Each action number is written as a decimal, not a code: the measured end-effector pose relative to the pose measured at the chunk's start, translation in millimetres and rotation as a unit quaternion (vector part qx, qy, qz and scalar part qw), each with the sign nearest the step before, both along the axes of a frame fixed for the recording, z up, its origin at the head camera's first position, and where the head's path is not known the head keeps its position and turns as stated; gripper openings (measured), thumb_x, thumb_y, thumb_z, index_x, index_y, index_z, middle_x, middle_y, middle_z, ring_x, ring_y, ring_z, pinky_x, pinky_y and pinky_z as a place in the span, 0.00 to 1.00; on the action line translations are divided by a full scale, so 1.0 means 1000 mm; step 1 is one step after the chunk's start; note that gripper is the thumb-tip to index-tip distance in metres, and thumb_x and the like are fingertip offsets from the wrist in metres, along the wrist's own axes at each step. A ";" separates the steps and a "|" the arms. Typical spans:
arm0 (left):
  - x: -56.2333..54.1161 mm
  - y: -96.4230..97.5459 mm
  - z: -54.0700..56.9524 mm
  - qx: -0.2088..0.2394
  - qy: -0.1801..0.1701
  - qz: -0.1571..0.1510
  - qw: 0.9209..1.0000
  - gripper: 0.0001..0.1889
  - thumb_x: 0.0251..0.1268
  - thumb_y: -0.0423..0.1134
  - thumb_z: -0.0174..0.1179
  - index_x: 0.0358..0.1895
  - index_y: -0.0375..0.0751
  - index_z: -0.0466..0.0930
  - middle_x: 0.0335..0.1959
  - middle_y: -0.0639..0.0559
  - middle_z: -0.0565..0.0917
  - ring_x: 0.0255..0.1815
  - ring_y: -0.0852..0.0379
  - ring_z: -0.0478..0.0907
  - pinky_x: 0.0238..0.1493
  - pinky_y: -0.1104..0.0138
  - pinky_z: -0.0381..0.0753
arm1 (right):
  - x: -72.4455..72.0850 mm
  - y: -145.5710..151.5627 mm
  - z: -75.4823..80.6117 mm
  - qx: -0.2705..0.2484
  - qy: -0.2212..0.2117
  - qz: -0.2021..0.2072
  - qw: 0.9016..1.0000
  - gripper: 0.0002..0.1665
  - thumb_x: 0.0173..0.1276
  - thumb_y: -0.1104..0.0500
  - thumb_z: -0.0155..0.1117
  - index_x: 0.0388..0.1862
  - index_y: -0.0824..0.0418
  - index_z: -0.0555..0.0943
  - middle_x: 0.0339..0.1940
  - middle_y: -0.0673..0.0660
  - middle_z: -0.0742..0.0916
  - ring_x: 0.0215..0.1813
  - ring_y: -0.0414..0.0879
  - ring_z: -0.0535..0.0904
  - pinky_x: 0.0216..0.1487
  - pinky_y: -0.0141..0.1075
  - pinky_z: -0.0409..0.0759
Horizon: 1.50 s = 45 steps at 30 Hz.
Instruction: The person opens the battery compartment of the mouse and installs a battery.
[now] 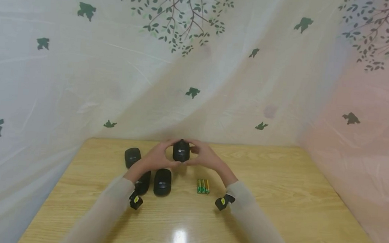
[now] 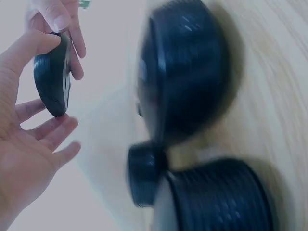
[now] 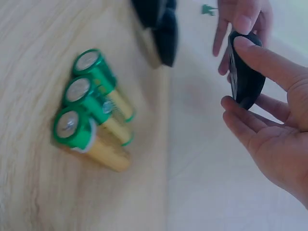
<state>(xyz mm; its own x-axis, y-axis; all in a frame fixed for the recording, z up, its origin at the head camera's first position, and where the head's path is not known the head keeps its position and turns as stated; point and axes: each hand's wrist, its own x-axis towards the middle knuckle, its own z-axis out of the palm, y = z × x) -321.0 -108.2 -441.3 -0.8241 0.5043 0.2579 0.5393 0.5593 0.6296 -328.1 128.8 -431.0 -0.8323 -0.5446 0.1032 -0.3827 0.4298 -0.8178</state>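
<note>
A black computer mouse is held up over the far part of the table, between both hands. My left hand grips it with the thumb at one end and fingertips at the other, as the left wrist view shows. From the opposite side my right hand grips the same mouse, its thumb near the other thumb and its fingers around the lower end. The mouse's flat underside shows edge-on in both wrist views.
Three more black mice lie on the wooden table: one at the back left, one partly behind the left wrist, one beside it. Three green-and-gold batteries lie side by side near the right wrist. A leaf-printed curtain hangs behind.
</note>
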 end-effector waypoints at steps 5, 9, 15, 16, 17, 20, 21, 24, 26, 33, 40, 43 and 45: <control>0.009 0.006 0.015 0.059 0.001 -0.014 0.998 0.38 0.60 0.43 0.73 0.74 0.42 0.69 0.69 0.40 0.76 0.65 0.39 0.77 0.69 0.43 0.72 | 0.009 0.008 0.013 -0.063 0.007 0.000 0.998 0.45 0.60 0.64 0.79 0.75 0.62 0.70 0.76 0.62 0.72 0.71 0.62 0.76 0.71 0.51 0.73; 0.017 0.010 0.024 0.080 -0.014 -0.030 0.996 0.34 0.65 0.45 0.70 0.73 0.46 0.71 0.68 0.44 0.77 0.67 0.43 0.76 0.69 0.43 0.72 | 0.018 0.011 0.020 -0.089 0.031 -0.007 0.996 0.36 0.63 0.63 0.77 0.70 0.63 0.75 0.70 0.63 0.77 0.65 0.60 0.81 0.67 0.49 0.77; 0.020 0.019 0.032 0.063 0.013 -0.036 0.997 0.25 0.74 0.46 0.62 0.71 0.50 0.72 0.61 0.51 0.82 0.59 0.52 0.81 0.64 0.49 0.78 | 0.030 0.015 0.033 -0.082 0.042 -0.054 0.994 0.26 0.72 0.53 0.68 0.67 0.58 0.79 0.63 0.61 0.83 0.56 0.56 0.86 0.58 0.48 0.83; 0.020 0.020 0.033 0.058 0.018 -0.031 0.998 0.24 0.76 0.46 0.60 0.71 0.49 0.73 0.58 0.51 0.83 0.56 0.53 0.82 0.61 0.51 0.79 | 0.031 0.016 0.036 -0.087 0.044 -0.055 0.994 0.25 0.74 0.53 0.66 0.67 0.58 0.79 0.61 0.62 0.84 0.54 0.56 0.87 0.57 0.48 0.84; 0.020 0.022 0.035 0.055 0.021 -0.025 0.998 0.22 0.77 0.46 0.58 0.69 0.49 0.73 0.56 0.52 0.84 0.54 0.54 0.82 0.59 0.52 0.80 | 0.031 0.017 0.038 -0.091 0.048 -0.053 0.993 0.24 0.75 0.53 0.65 0.66 0.59 0.79 0.59 0.62 0.85 0.53 0.56 0.87 0.56 0.48 0.84; 0.024 0.027 0.038 0.033 0.026 0.009 0.999 0.21 0.79 0.51 0.54 0.68 0.49 0.73 0.47 0.53 0.84 0.47 0.55 0.81 0.50 0.56 0.81 | 0.033 0.018 0.041 -0.106 0.063 -0.048 0.991 0.21 0.79 0.53 0.60 0.65 0.61 0.79 0.49 0.63 0.88 0.46 0.56 0.88 0.51 0.45 0.86; 0.026 0.029 0.040 0.026 0.028 0.022 0.999 0.21 0.80 0.52 0.53 0.68 0.49 0.72 0.45 0.52 0.83 0.44 0.55 0.80 0.47 0.57 0.80 | 0.034 0.018 0.042 -0.108 0.071 -0.049 0.990 0.21 0.80 0.54 0.58 0.65 0.62 0.79 0.46 0.63 0.89 0.44 0.56 0.88 0.49 0.44 0.86; 0.031 0.035 0.041 0.018 0.035 0.045 0.998 0.24 0.80 0.55 0.49 0.70 0.48 0.69 0.42 0.51 0.81 0.38 0.55 0.77 0.40 0.60 0.78 | 0.038 0.017 0.044 -0.114 0.088 -0.064 0.988 0.20 0.82 0.54 0.55 0.64 0.62 0.79 0.35 0.62 0.89 0.36 0.52 0.86 0.44 0.43 0.86; 0.034 0.040 0.041 0.026 0.035 0.054 0.998 0.26 0.81 0.56 0.48 0.71 0.46 0.67 0.41 0.49 0.82 0.35 0.56 0.78 0.37 0.61 0.78 | 0.041 0.016 0.044 -0.120 0.092 -0.076 0.986 0.20 0.82 0.53 0.53 0.64 0.62 0.79 0.30 0.61 0.87 0.31 0.49 0.85 0.40 0.43 0.85; 0.034 0.054 0.031 0.135 0.005 0.040 0.990 0.28 0.84 0.53 0.42 0.79 0.46 0.55 0.52 0.40 0.81 0.29 0.56 0.78 0.30 0.64 0.80 | 0.045 0.008 0.042 -0.154 0.074 -0.106 0.980 0.22 0.83 0.48 0.52 0.69 0.55 0.76 0.25 0.57 0.82 0.22 0.45 0.76 0.27 0.36 0.78; 0.033 0.061 0.026 0.238 -0.022 0.024 0.971 0.26 0.85 0.49 0.43 0.79 0.53 0.55 0.54 0.39 0.77 0.29 0.51 0.76 0.24 0.51 0.81 | 0.045 0.004 0.037 -0.177 0.070 -0.109 0.976 0.23 0.84 0.49 0.49 0.73 0.52 0.72 0.24 0.56 0.79 0.21 0.45 0.73 0.24 0.39 0.75; 0.034 0.063 0.025 0.253 -0.030 0.031 0.966 0.25 0.85 0.49 0.44 0.78 0.55 0.56 0.53 0.39 0.76 0.28 0.51 0.76 0.24 0.49 0.80 | 0.044 0.003 0.035 -0.177 0.072 -0.110 0.975 0.24 0.84 0.50 0.49 0.74 0.51 0.71 0.27 0.59 0.81 0.22 0.46 0.73 0.25 0.38 0.75; 0.034 0.064 0.024 0.259 -0.030 0.037 0.965 0.24 0.85 0.49 0.44 0.78 0.54 0.57 0.53 0.39 0.76 0.27 0.52 0.76 0.23 0.52 0.80 | 0.043 0.003 0.034 -0.176 0.072 -0.109 0.976 0.25 0.83 0.50 0.51 0.75 0.50 0.70 0.33 0.61 0.84 0.25 0.46 0.75 0.26 0.36 0.76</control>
